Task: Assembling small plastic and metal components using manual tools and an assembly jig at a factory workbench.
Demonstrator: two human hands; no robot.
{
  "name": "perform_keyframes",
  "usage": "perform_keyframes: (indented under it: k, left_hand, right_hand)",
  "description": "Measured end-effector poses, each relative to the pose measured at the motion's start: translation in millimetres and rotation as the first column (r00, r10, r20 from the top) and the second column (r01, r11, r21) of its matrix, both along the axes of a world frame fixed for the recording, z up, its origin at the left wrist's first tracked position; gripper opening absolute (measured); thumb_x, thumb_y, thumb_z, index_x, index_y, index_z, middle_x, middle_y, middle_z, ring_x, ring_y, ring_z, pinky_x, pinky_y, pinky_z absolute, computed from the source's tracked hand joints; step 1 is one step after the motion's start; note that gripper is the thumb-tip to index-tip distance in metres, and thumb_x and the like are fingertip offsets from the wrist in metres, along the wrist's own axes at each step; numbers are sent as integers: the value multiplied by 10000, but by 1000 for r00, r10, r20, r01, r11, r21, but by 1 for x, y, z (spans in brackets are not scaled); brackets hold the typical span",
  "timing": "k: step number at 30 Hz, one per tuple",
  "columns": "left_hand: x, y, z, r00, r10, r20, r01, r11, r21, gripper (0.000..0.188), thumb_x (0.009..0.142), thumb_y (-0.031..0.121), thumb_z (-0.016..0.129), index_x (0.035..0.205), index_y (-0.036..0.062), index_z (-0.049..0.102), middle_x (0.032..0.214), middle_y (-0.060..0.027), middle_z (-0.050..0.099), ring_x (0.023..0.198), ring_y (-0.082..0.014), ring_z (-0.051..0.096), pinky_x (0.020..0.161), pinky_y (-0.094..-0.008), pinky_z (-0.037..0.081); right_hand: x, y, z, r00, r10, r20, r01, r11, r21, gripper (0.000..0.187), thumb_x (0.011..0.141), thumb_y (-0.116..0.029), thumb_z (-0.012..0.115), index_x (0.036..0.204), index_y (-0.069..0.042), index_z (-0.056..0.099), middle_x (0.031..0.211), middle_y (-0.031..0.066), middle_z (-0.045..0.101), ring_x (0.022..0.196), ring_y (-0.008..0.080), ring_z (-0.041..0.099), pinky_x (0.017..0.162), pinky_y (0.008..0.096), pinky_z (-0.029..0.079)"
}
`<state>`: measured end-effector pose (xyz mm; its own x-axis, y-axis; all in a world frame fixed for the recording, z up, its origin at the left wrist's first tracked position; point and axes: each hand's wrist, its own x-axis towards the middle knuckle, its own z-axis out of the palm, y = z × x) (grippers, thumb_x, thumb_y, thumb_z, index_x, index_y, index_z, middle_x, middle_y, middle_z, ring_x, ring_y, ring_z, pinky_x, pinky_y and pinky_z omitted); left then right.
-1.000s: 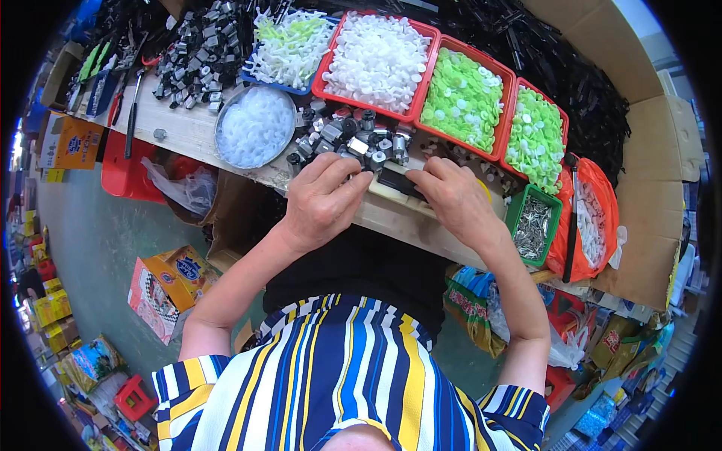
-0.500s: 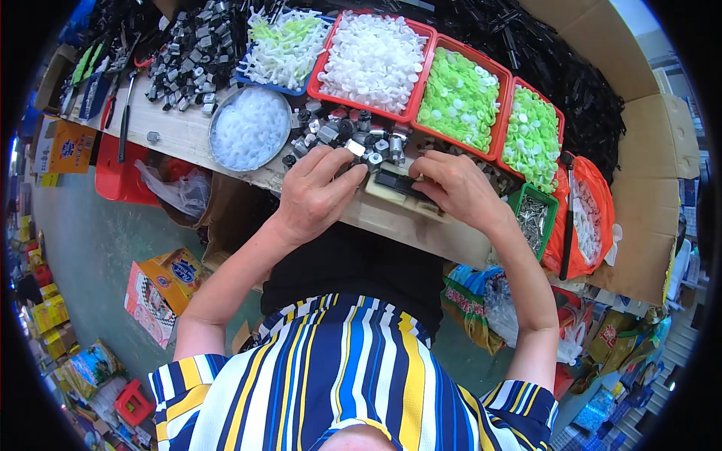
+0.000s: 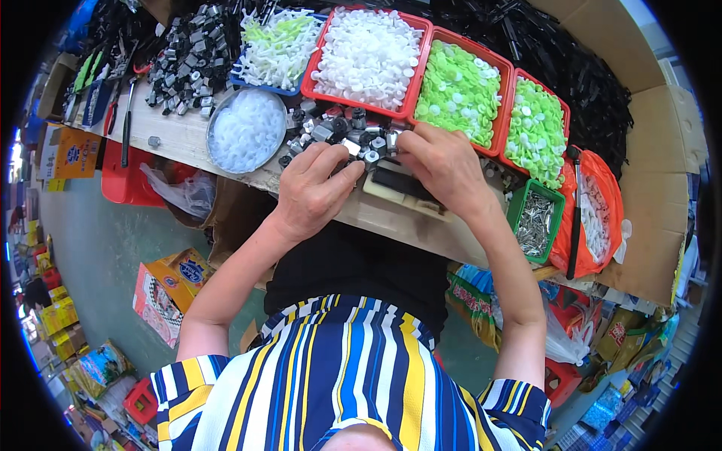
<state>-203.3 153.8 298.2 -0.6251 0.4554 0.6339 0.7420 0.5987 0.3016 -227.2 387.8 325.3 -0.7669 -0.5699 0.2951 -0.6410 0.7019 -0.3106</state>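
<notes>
My left hand [image 3: 316, 188] is closed, thumb and index finger pinched at a small silver metal block [image 3: 351, 146] on the near side of the loose parts. My right hand [image 3: 447, 169] is curled, its fingertips at the right end of the pile of small silver and black metal parts [image 3: 323, 132]; the hand itself hides whatever they grip. Under that hand lies a cream-coloured block [image 3: 378, 191] carrying a black oblong piece [image 3: 397, 181], partly covered by the fingers.
Behind the pile stand red trays of white plastic pieces [image 3: 366, 60] and green ones [image 3: 459, 94]. A round dish [image 3: 247, 131] of translucent pieces sits left. At right are a green tray [image 3: 558, 218] of metal pins, an orange bag [image 3: 611, 218] and a black-handled tool [image 3: 575, 225].
My right hand has moved away from the black piece on the cream block, up and left to the metal parts. My left hand stays nearly in place. The view has shifted slightly.
</notes>
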Motion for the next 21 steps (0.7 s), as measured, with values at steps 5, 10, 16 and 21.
perform_keyframes:
  k: [5, 10, 16, 21]
  left_hand:
    - [0, -1, -2, 1000, 6, -14, -6, 1000, 10, 289, 665, -5, 778, 940, 52, 705, 915, -78, 592, 812, -259, 593, 669, -362, 499]
    - [0, -2, -5, 999, 5, -33, -5, 1000, 8, 266, 673, 37, 717, 938, 48, 695, 952, -64, 591, 832, -236, 604, 688, -349, 508]
    - [0, -2, -7, 1000, 6, -25, -6, 1000, 7, 277, 659, 26, 733, 933, 51, 699, 934, -68, 575, 839, -245, 591, 696, -350, 501]
    - [3, -2, -1, 1000, 14, 0, -14, 1000, 11, 302, 660, 4, 761, 952, 53, 706, 943, -80, 574, 837, -262, 583, 685, -360, 498]
  right_hand:
    - [8, -2, -2, 998, -32, 55, 40, 989, -145, 278, 770, -107, 754, 1017, -85, 629, 883, 83, 584, 809, 273, 618, 664, 391, 469]
    - [19, -32, 1, 997, -4, -71, -1, 997, -76, 258, 770, -130, 741, 973, -104, 585, 886, 51, 549, 846, 226, 609, 674, 373, 472]
    - [27, -34, -9, 999, 23, -48, -26, 998, -51, 237, 765, -114, 739, 926, -87, 567, 845, 68, 557, 829, 251, 616, 668, 396, 474]
    - [36, -24, 4, 886, -114, 449, 358, 783, -509, 222, 821, 8, 691, 977, -37, 541, 822, 27, 553, 681, 80, 542, 594, 250, 450]
